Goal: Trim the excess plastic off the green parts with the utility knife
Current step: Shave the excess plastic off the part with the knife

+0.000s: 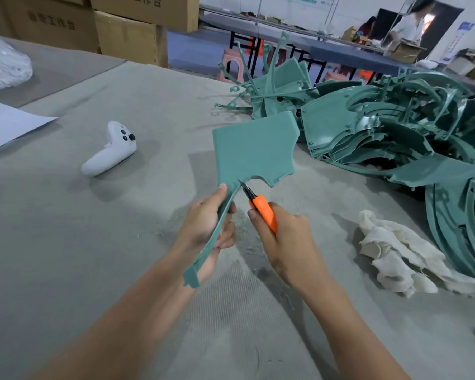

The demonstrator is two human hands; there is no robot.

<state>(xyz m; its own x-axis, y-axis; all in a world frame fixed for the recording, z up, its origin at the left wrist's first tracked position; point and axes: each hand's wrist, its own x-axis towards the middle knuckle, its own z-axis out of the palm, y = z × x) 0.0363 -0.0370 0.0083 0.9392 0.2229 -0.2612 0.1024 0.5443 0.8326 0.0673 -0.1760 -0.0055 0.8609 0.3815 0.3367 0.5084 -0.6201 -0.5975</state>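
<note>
A flat green plastic part [254,149] with a long curved arm is held up above the grey table. My left hand [207,223] grips that arm, thumb near the plate's lower edge. My right hand [283,239] grips an orange utility knife [262,209]. The knife's dark blade tip touches the lower edge of the part where the arm meets the plate. A big heap of more green parts [395,133] lies at the right and back right.
A white game-style controller [109,150] lies to the left. Crumpled white cloth [395,253] sits at the right, near the heap. A white sheet [6,124] and cardboard boxes [132,37] are at the far left and back. Plastic shavings dust the table [66,242] under my hands.
</note>
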